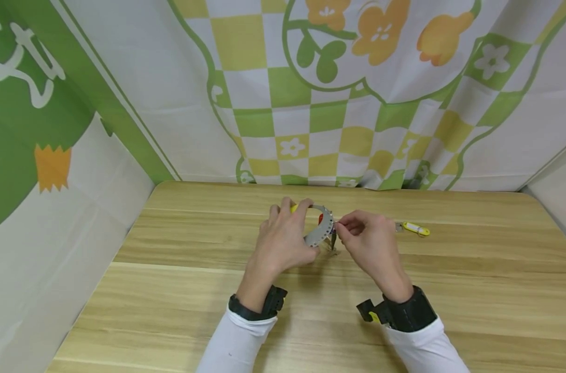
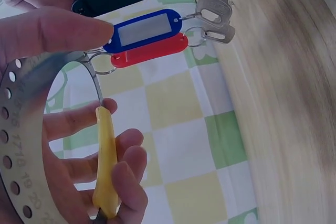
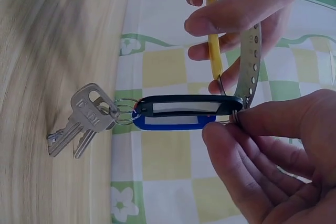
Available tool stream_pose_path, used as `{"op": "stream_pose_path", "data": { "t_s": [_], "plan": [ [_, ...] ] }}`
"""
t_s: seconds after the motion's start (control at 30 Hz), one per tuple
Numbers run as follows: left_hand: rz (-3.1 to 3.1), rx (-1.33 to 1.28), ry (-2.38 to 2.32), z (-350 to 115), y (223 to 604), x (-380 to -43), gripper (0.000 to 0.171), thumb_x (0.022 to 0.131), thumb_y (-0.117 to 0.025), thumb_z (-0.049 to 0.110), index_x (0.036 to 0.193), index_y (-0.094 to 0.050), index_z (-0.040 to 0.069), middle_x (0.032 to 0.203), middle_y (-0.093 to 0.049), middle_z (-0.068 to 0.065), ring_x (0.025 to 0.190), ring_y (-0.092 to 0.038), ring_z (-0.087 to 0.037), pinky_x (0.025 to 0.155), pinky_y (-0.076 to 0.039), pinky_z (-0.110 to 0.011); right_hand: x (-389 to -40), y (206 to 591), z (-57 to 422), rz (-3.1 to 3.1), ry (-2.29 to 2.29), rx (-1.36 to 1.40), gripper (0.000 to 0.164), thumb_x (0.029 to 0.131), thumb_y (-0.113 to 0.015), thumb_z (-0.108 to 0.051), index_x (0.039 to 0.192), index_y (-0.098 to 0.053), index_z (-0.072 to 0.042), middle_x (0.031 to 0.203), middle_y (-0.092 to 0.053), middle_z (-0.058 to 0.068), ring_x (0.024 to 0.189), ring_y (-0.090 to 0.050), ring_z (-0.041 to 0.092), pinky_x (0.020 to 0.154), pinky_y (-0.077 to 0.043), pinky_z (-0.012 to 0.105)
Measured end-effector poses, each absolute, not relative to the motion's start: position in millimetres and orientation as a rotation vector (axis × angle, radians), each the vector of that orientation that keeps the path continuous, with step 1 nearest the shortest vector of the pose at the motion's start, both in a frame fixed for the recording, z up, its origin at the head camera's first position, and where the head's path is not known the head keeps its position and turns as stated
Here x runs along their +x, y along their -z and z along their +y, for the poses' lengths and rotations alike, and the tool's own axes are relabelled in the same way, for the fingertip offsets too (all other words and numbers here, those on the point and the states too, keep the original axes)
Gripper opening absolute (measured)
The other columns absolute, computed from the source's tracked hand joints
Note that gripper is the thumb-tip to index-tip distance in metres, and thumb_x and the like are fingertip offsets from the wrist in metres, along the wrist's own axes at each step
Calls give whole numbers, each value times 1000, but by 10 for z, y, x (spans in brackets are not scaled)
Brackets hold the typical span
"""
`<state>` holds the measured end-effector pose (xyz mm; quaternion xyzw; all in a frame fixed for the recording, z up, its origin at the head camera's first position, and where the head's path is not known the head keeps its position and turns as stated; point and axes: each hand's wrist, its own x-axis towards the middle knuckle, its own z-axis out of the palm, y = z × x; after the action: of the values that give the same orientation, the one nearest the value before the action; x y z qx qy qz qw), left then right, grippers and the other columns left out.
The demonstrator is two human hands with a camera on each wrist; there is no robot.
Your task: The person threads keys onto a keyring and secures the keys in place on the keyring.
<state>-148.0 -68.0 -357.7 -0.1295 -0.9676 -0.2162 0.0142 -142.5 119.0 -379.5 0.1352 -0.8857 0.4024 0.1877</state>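
My left hand (image 1: pixel 283 238) holds a large flat metal key ring (image 1: pixel 322 228) with numbered holes along its band, fingers curled round the yellow sleeve (image 2: pixel 106 161) on its thin side. At the holes, my right hand (image 1: pixel 369 243) pinches the small split ring at the end of a black key tag (image 3: pixel 189 105) between thumb and forefinger. A blue key tag (image 2: pixel 144 29) and a red key tag (image 2: pixel 152 52) hang beside it. Silver keys (image 3: pixel 92 111) dangle from the tags' far ends. The right fingertips partly hide the split ring.
On the wooden table (image 1: pixel 194 290), right of my right hand, lies a yellow key tag (image 1: pixel 416 228) with a key (image 1: pixel 398 227) at its left end. A checked green and yellow curtain (image 1: pixel 325 145) hangs along the table's far edge.
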Motion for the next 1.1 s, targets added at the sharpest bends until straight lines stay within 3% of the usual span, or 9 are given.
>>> {"op": "stream_pose_path", "data": {
  "t_s": [0.6,1.1],
  "plan": [
    [-3152,-579,557,-728,3570,-1477,111,62,-88,19,158,-34,20,131,-45,-19,93,-49,-27,67,-46,-41,-1466,3822,1253,-2431,-965,574,8,82,-79,4,85,-76,-3,73,-71,6,61,-65,12,57,-53,33],
    [-3177,-639,515,-738,3574,-1480,111,62,-88,26,158,-33,19,129,-50,-15,90,-53,-26,66,-47,-41,-1495,3858,1300,-2334,-840,794,15,78,-80,11,88,-75,1,82,-71,10,67,-69,18,57,-55,30]
  ]
}}
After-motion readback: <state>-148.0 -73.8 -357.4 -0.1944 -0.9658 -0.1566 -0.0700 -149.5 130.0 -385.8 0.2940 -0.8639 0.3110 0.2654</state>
